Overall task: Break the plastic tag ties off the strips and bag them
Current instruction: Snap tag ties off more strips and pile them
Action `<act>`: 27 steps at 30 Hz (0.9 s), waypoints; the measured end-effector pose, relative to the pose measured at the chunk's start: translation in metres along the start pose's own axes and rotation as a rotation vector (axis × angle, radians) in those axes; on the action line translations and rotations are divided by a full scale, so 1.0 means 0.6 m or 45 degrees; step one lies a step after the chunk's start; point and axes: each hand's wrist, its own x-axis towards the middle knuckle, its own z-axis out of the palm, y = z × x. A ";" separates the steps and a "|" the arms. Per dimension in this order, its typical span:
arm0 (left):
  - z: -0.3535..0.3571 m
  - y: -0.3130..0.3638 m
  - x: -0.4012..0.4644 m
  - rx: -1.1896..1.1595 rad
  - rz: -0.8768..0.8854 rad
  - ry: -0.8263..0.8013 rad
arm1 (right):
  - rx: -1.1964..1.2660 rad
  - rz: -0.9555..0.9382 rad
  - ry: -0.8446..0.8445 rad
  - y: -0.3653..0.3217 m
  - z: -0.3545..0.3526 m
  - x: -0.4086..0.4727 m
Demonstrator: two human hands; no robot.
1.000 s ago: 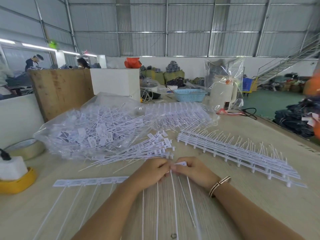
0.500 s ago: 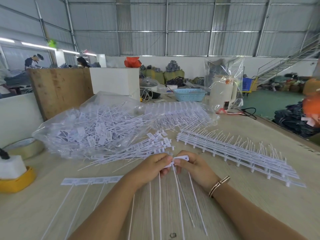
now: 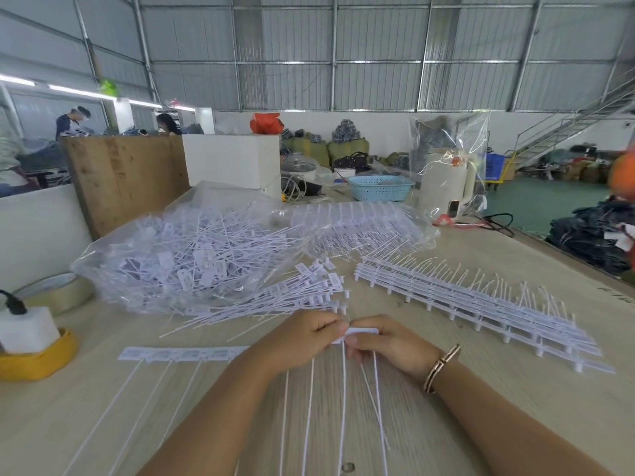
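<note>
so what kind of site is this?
Most likely a garment factory's packing floor: a metal-clad hall, dark folded clothes stacked at right, and a wooden worktable with a clear bag of plastic tag ties and strips not yet broken.

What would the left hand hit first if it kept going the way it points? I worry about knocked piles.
Probably the right hand, fingertips almost touching the left hand at the tag.

I see my left hand (image 3: 302, 341) and right hand (image 3: 388, 341) pinching one white tag strip (image 3: 187, 354) together over the table (image 3: 515, 407). A bulging clear bag (image 3: 178, 255) of ties lies beyond them.
</note>
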 end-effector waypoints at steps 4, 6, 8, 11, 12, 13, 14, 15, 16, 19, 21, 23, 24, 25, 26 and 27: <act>-0.005 0.004 0.003 -0.309 -0.030 0.048 | 0.008 -0.155 0.168 0.001 0.013 0.005; -0.015 0.000 0.001 -0.404 -0.054 0.162 | 0.051 -0.254 0.340 -0.007 0.010 0.006; -0.027 -0.007 -0.004 -0.433 -0.087 0.242 | 0.111 -0.311 0.485 -0.010 -0.005 0.002; -0.026 -0.004 -0.007 -0.362 -0.040 0.231 | -0.036 -0.225 0.354 0.000 -0.027 -0.012; -0.023 -0.001 -0.007 -0.306 -0.038 0.224 | -0.126 -0.147 0.274 0.006 -0.032 -0.014; -0.021 0.002 -0.006 -0.240 -0.037 0.221 | -0.215 -0.074 0.215 0.012 -0.037 -0.014; -0.019 0.003 -0.007 -0.170 -0.035 0.217 | -0.295 -0.019 0.188 0.018 -0.042 -0.012; -0.018 0.004 -0.007 -0.094 -0.032 0.213 | -0.373 0.019 0.194 0.023 -0.045 -0.007; -0.018 0.004 -0.008 -0.003 -0.032 0.203 | -0.456 0.042 0.225 0.029 -0.047 -0.002; -0.015 0.008 -0.010 0.272 -0.026 0.173 | -0.716 0.051 0.337 0.040 -0.040 0.016; -0.010 0.009 -0.008 0.323 -0.018 0.163 | -0.834 0.065 0.386 0.041 -0.031 0.021; -0.006 0.009 -0.006 0.320 -0.023 0.147 | -0.852 0.025 0.495 0.035 -0.025 0.021; -0.004 0.010 -0.007 0.302 -0.022 0.138 | -0.821 -0.030 0.575 0.030 -0.022 0.020; -0.003 0.012 -0.007 0.271 -0.014 0.133 | -0.773 -0.089 0.644 0.024 -0.017 0.018; -0.001 0.014 -0.007 0.226 -0.003 0.128 | -0.719 -0.136 0.678 0.018 -0.012 0.016; 0.001 0.017 -0.007 0.168 0.022 0.125 | -0.677 -0.160 0.665 0.012 -0.006 0.015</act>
